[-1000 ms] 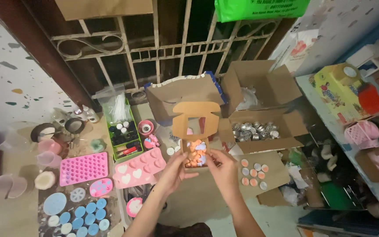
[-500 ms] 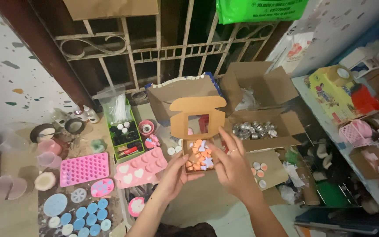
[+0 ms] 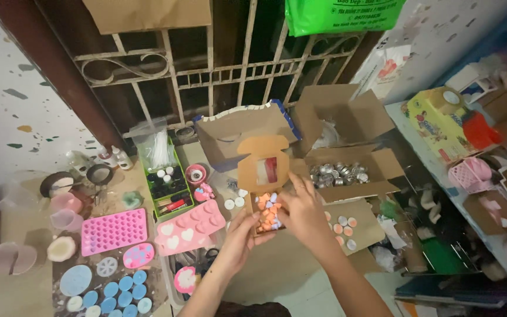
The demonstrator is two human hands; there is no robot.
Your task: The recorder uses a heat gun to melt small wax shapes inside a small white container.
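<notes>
Both forearms reach forward from the bottom edge and meet at a small brown cardboard box (image 3: 263, 199) held in mid-frame above the floor. The left hand (image 3: 239, 235) comes up from below left, its grip closed on the box's lower left side with the thumb along the edge. The right hand (image 3: 303, 212) is bent over the box's right side, fingers curled at its rim; whether it clasps the box or only rests against it cannot be told. The box lies open, its windowed lid (image 3: 263, 164) standing upright at the far side, and it is filled with small orange, white and blue pieces (image 3: 268, 214). Room is tight: a pink heart mould (image 3: 190, 228) lies just left of the left hand, a carton of silver cups (image 3: 338, 174) sits just beyond the right hand, and a flat card with round pieces (image 3: 347, 226) lies beside the right wrist. Bare floor (image 3: 277, 276) shows only beneath the forearms.
</notes>
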